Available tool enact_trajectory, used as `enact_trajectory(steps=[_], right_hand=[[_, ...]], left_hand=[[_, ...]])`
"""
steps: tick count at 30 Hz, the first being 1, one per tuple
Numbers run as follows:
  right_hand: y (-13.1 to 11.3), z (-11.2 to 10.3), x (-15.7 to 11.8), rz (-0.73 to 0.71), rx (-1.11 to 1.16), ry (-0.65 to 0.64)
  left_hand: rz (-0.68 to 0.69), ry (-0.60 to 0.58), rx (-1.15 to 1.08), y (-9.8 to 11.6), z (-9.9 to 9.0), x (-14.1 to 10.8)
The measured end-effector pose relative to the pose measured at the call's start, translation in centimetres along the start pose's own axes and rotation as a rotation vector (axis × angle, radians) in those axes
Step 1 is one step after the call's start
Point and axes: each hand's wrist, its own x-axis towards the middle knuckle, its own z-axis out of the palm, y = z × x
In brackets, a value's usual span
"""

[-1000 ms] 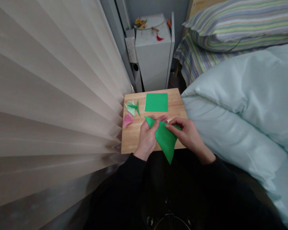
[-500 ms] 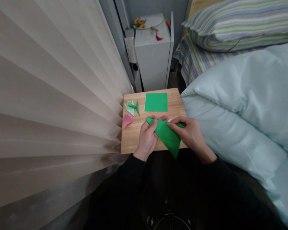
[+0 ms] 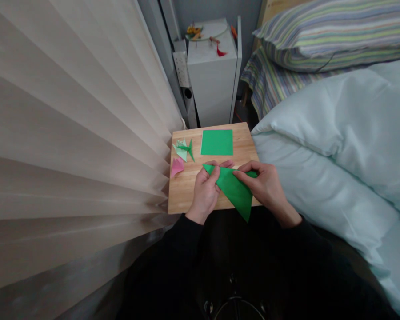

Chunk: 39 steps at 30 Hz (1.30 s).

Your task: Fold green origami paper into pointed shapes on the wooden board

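A green sheet folded into a triangle (image 3: 236, 189) is held between both hands over the near edge of a small wooden board (image 3: 183, 195), one corner pointing down toward my lap. My left hand (image 3: 205, 191) grips its left end, thumb on top and fingers behind. Thumb and fingers of my right hand (image 3: 265, 182) pinch its upper edge on the right. Beyond the hands lies a flat green square of paper (image 3: 216, 142). At the board's left are light and dark green folded pieces (image 3: 183, 149) and a pink folded piece (image 3: 177, 166).
A pleated curtain (image 3: 86, 133) hangs close on the left. Behind the board stands a white cabinet (image 3: 211, 84) with small ornaments on top. To the right is a bed with a pale blue quilt (image 3: 340, 129) and a striped pillow (image 3: 346, 33).
The lower corner of the folded green paper has shifted slightly right and down. Both hands keep their hold in nearly the same place.
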Motion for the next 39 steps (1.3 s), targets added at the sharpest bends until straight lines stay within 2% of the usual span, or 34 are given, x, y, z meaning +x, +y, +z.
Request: enact_trajectory(steps=[5,8,11,18,26,28,33,39], right_hand=[[-0.1,0.2,0.0,-0.035,0.012,0.021],[0.0,0.4,0.1,-0.059,0.118,0.053],[0.3,0.4,0.2,-0.061,0.236,0.031],[0.7,0.1,0.4,-0.071,0.194,0.012],[0.6,-0.4,0.6,-0.063,0.108,0.028],[0.6,-0.5,0.6,-0.069,0.111,0.034],[0.7,-0.4,0.6,-0.079,0.123,0.032],[0.9,-0.2,0.6,-0.053,0.196,-0.021]], left_hand=[[0.026,0.023,0.003,-0.3,-0.1,0.2],[0.046,0.052,0.002,-0.2,-0.3,0.4],[0.059,0.079,0.003,0.1,-0.5,0.7],[0.084,0.108,0.042,1.1,-1.2,1.2],[0.177,0.308,-0.017,3.2,-3.0,2.3],[0.159,0.296,0.013,3.1,-3.1,2.2],[0.011,0.124,0.204,2.0,-2.2,1.4],[0.005,0.175,0.231,1.6,-1.8,1.4]])
